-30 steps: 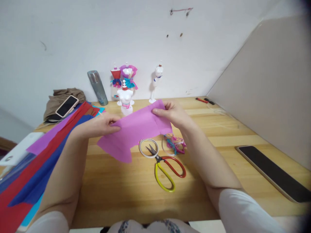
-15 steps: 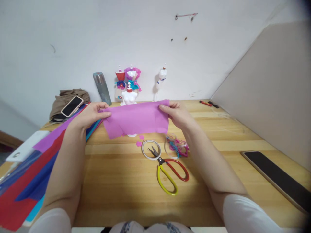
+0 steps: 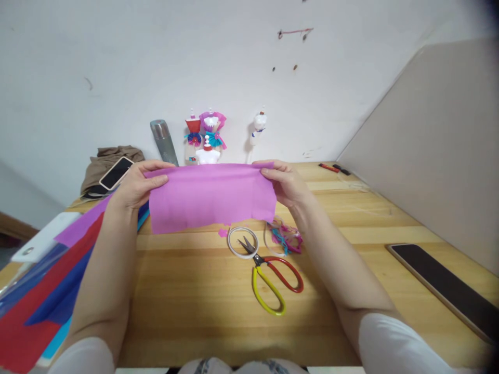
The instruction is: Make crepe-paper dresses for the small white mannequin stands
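Observation:
A sheet of purple paper (image 3: 212, 197) hangs stretched between my two hands above the wooden table. My left hand (image 3: 142, 182) pinches its upper left corner between thumb and fingers. At the upper right corner, my right hand (image 3: 283, 182) grips it the same way. Below the sheet lie scissors (image 3: 258, 259) with one red and one yellow handle, their blades over a white ring of tape (image 3: 231, 249). Small pink cut-outs (image 3: 223, 233) show just under the paper's lower edge. A white mannequin (image 3: 208, 156) is partly hidden behind the sheet.
Dressed mannequins (image 3: 194, 127) and a grey bottle (image 3: 163, 142) stand by the wall. Coloured sheets (image 3: 58, 296), a phone (image 3: 116, 173) and brown cloth (image 3: 95, 169) are at the left. Tangled ribbons (image 3: 287, 236) lie near my right forearm; a dark phone (image 3: 444, 285) lies far right.
My left hand has moved left, and the purple sheet is spread wider and flatter between my hands. Its lower edge hangs lower on the left. My right hand has shifted slightly right.

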`<action>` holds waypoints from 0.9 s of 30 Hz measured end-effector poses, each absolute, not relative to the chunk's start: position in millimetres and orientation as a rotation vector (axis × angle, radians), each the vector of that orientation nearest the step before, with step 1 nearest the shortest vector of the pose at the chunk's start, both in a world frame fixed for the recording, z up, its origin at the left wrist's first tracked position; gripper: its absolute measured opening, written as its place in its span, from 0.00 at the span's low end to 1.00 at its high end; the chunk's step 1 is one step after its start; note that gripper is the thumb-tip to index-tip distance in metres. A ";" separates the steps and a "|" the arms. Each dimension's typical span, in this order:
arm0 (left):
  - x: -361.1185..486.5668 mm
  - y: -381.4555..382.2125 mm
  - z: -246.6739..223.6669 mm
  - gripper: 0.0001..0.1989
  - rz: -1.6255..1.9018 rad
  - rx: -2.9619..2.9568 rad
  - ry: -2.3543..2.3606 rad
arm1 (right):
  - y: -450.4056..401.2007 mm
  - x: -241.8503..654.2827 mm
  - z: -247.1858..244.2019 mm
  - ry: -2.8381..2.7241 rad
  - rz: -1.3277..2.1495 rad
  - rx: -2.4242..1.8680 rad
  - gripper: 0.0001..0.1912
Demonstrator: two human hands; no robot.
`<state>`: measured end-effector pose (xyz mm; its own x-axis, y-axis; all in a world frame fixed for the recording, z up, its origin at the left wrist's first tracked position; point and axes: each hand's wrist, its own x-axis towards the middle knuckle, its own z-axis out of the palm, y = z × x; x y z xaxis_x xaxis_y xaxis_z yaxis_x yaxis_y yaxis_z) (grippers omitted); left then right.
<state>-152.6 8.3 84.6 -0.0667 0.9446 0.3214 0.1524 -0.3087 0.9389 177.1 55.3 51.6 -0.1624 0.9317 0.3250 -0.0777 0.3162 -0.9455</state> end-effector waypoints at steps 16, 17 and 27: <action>-161.0 11.3 76.1 0.11 1.453 1.576 1.048 | 58.5 182.7 48.8 -1.258 1.439 -0.712 0.07; -161.0 10.0 76.8 0.12 1.421 1.586 1.027 | 57.4 183.0 50.1 -1.259 1.440 -0.713 0.08; -164.7 19.9 71.6 0.18 1.337 1.759 1.059 | 52.0 175.3 53.9 -1.376 1.300 -0.826 0.21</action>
